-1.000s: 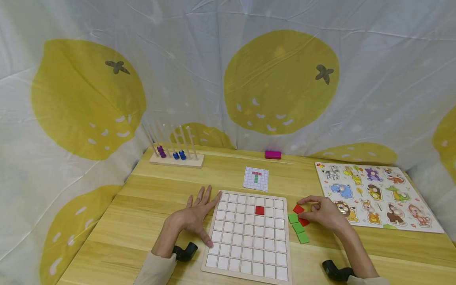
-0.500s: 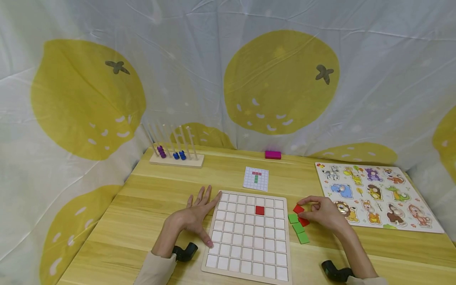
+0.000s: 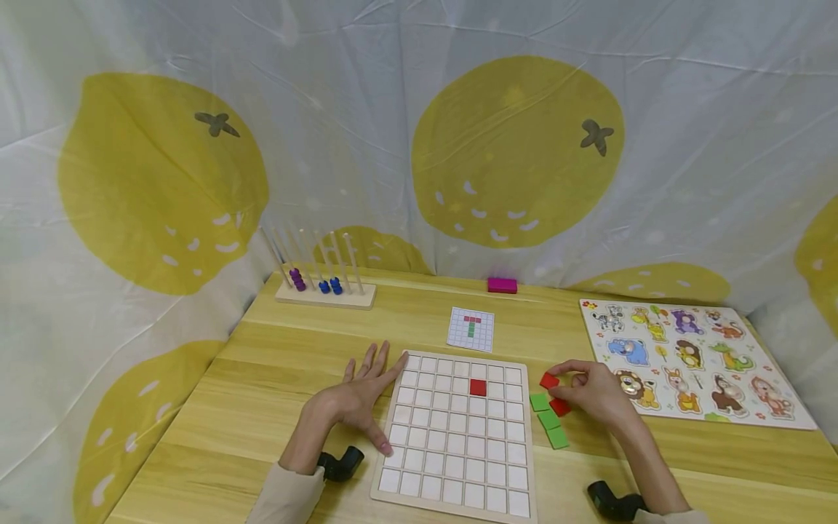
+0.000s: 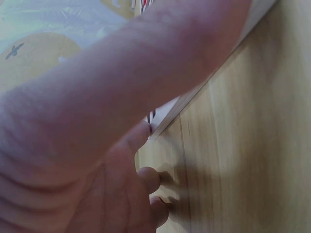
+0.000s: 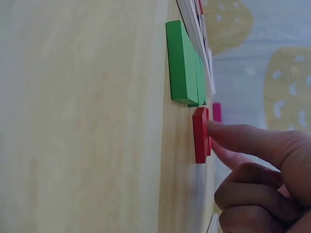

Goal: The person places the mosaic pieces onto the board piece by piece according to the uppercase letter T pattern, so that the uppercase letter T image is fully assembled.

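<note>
A wooden grid board (image 3: 452,502) lies in front of me, with one red square tile (image 3: 478,387) set in a cell of its second row from the far side. My left hand (image 3: 353,400) spreads along the board's left edge, the thumb on the frame and the index finger by the far left corner. Right of the board, my right hand (image 3: 592,389) pinches a loose red tile (image 3: 548,380) between thumb and index finger, its other fingers curled. Another red tile (image 5: 199,136) lies just under the thumb. Several green tiles (image 5: 182,63) lie in a row beside the board.
Beyond the board lies a pattern card (image 3: 470,338) showing a red and green T. A peg stand (image 3: 356,297) with purple and blue beads is at the back left. A magenta block (image 3: 502,285) sits by the curtain. An animal puzzle (image 3: 697,356) lies at the right, near my right hand.
The right thumb and index finger have drawn closer around the far red tile, which has shifted slightly; more of the nearer red tile shows. The left hand has stayed still.
</note>
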The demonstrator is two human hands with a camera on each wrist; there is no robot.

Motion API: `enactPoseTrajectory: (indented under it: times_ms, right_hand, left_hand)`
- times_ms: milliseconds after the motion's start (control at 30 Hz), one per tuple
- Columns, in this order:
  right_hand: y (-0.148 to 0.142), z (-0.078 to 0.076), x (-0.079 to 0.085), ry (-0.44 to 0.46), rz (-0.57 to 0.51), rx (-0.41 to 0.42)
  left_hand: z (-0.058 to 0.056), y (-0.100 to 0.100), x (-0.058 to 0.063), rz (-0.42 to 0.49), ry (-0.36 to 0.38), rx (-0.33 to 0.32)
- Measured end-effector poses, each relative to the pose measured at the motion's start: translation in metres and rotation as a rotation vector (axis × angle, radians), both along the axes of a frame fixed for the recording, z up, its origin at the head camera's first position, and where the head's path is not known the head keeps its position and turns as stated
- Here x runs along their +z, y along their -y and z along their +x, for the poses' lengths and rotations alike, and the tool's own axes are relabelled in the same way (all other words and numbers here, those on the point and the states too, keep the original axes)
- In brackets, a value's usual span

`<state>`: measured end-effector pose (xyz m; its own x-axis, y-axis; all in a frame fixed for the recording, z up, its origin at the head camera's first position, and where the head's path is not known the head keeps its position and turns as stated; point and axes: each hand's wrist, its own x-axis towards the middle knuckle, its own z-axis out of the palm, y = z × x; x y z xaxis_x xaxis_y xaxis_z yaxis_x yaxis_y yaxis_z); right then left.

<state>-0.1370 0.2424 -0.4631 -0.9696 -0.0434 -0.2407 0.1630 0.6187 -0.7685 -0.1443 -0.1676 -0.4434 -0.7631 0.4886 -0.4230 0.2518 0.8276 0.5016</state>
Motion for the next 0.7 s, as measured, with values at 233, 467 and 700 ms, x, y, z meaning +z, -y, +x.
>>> enactPoseTrajectory:
  times_ms: [233, 467, 700]
  right_hand:
    - [-0.001, 0.0012, 0.0, -0.009, 0.034, -0.042]
    - [-0.0017, 0.0009, 0.0009, -0.017, 0.047, -0.046]
    - [-0.0013, 0.001, -0.0001, -0.036, 0.06, -0.028]
  left_hand:
    - [-0.0005, 0.0001, -0.0011, -0.003, -0.003, -0.003]
    - [-0.001, 0.0002, -0.001, 0.002, -0.004, -0.005]
    - [0.0, 0.0006, -0.0004, -0.005, -0.006, -0.003]
